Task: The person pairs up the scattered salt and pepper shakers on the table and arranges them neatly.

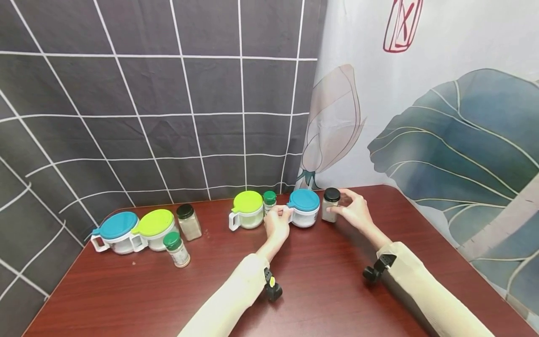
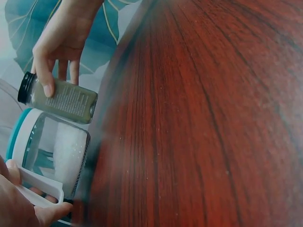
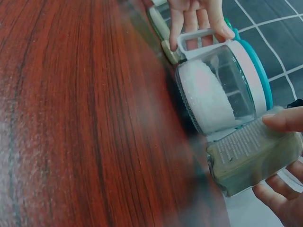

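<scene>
My left hand point(image 1: 278, 225) grips the white handle of a clear seasoning jar point(image 1: 305, 218) with a blue lid. White granules show inside the jar in the right wrist view. My right hand point(image 1: 356, 213) holds a square glass spice bottle point(image 1: 329, 213) with a black cap, thumb on one side and fingers on the other. The bottle stands upright, close beside the jar's right side. Left of the left hand is a green-capped shaker point(image 1: 269, 197), partly hidden by that hand. Beside it stands a seasoning jar point(image 1: 249, 218) with a lime-green lid, handle facing left.
Further left on the brown table point(image 1: 320, 285) stand a blue-lidded jar point(image 1: 120, 234), a lime-lidded jar point(image 1: 156, 229), a black-capped spice bottle point(image 1: 190, 225) and a green-capped shaker point(image 1: 178, 252). A dark tiled-pattern backdrop point(image 1: 210, 135) and a pale printed curtain point(image 1: 379, 140) rise behind.
</scene>
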A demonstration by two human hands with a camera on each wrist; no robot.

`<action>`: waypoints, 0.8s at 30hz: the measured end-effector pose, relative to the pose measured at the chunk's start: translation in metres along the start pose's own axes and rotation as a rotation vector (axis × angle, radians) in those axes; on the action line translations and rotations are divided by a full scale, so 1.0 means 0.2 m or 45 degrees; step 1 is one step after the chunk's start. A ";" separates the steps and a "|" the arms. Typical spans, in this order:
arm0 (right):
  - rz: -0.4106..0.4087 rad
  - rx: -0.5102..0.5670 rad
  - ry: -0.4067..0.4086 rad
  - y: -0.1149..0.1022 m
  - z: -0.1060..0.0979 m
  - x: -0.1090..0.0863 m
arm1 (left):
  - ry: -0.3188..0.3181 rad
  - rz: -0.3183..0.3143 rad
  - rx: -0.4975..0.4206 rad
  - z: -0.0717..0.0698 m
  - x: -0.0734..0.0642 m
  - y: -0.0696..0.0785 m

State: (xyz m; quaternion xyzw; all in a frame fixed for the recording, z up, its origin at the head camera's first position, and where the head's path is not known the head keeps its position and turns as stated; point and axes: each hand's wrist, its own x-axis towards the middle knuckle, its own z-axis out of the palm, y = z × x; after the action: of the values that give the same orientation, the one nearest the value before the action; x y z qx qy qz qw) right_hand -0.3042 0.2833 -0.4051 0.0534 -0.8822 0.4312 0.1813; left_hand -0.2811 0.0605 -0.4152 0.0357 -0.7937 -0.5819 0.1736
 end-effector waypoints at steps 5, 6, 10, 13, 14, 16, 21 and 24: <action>0.025 0.010 0.005 0.00 0.01 0.01 | 0.008 -0.006 0.010 0.01 0.01 0.00; 0.030 0.012 0.005 0.01 0.01 0.02 | 0.011 -0.005 0.016 0.02 0.01 0.00; 0.045 0.023 -0.004 0.01 0.01 0.02 | 0.012 -0.024 0.016 0.03 0.01 -0.01; 0.057 0.035 -0.010 0.01 0.02 0.02 | 0.013 -0.032 0.008 0.03 0.00 -0.02; 0.060 0.037 -0.011 0.01 0.02 0.02 | 0.013 -0.034 0.006 0.03 0.00 -0.02; 0.062 0.038 -0.015 0.01 0.03 0.02 | 0.016 -0.036 0.003 0.04 0.00 -0.03; 0.061 0.035 -0.024 0.02 0.03 0.01 | 0.015 -0.039 0.005 0.04 0.01 -0.04; 0.058 0.039 -0.022 0.03 0.03 0.02 | 0.015 -0.025 0.005 0.04 0.01 -0.04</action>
State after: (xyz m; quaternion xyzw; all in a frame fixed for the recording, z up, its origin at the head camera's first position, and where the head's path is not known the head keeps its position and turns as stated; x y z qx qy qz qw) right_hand -0.3103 0.2819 -0.4116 0.0397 -0.8781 0.4481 0.1630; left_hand -0.2876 0.0647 -0.4248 0.0474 -0.7934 -0.5818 0.1724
